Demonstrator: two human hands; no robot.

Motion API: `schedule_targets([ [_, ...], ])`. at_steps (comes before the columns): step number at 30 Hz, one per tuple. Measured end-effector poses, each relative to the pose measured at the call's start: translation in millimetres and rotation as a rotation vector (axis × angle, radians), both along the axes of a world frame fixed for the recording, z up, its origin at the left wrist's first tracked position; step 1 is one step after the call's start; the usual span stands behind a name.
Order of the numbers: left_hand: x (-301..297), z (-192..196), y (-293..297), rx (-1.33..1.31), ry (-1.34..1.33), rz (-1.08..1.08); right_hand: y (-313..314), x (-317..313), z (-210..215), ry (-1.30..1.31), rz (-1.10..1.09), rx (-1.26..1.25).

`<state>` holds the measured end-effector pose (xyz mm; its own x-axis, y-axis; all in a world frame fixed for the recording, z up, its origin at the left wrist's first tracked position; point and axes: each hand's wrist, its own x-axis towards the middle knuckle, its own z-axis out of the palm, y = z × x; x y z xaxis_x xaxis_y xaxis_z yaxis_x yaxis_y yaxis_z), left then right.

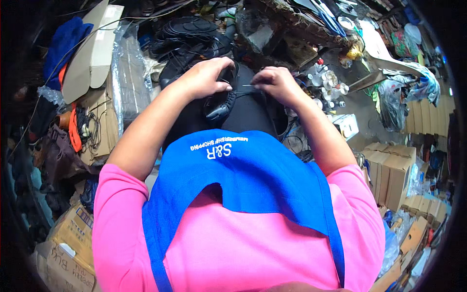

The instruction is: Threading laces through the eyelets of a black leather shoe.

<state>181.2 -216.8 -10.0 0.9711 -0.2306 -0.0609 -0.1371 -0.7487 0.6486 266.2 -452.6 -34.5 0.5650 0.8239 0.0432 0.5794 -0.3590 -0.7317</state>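
Observation:
A black shoe rests over my dark-clothed lap, its toe pointing toward me. My left hand is closed on the shoe's upper part, thumb along its near side. To the right of the shoe, my right hand is closed in a pinch on a thin, pale needle that points left toward the shoe. A dark thread seems to run between the shoe and my right hand. The shoe's opening is partly hidden by my left hand.
Black shoes or soles are piled beyond my left hand. Several small bottles stand right of my right hand. A white and blue box lies by my right forearm. Cardboard boxes are stacked farther right; a cardboard sheet leans at left.

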Motion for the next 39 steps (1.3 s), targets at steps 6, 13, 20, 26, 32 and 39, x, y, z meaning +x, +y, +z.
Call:
schedule_targets([
  [6, 26, -12, 4, 0.12, 0.123, -0.198, 16, 0, -20, 0.028, 0.017, -0.031],
  [13, 31, -30, 14, 0.021, 0.113, -0.209, 28, 5, -18, -0.022, 0.075, -0.116],
  [20, 32, -44, 22, -0.217, 0.328, -0.203, 26, -13, -32, 0.066, -0.011, 0.059],
  [26, 30, -42, 30, -0.317, 0.497, -0.271, 21, -37, -33, -0.106, -0.062, 0.105],
  [32, 27, -52, 33, -0.334, 0.537, -0.341, 25, -48, -18, -0.345, 0.016, -0.013],
  [39, 28, -30, 28, -0.056, 0.454, -0.419, 60, -58, 28, -0.616, 0.212, -0.463],
])
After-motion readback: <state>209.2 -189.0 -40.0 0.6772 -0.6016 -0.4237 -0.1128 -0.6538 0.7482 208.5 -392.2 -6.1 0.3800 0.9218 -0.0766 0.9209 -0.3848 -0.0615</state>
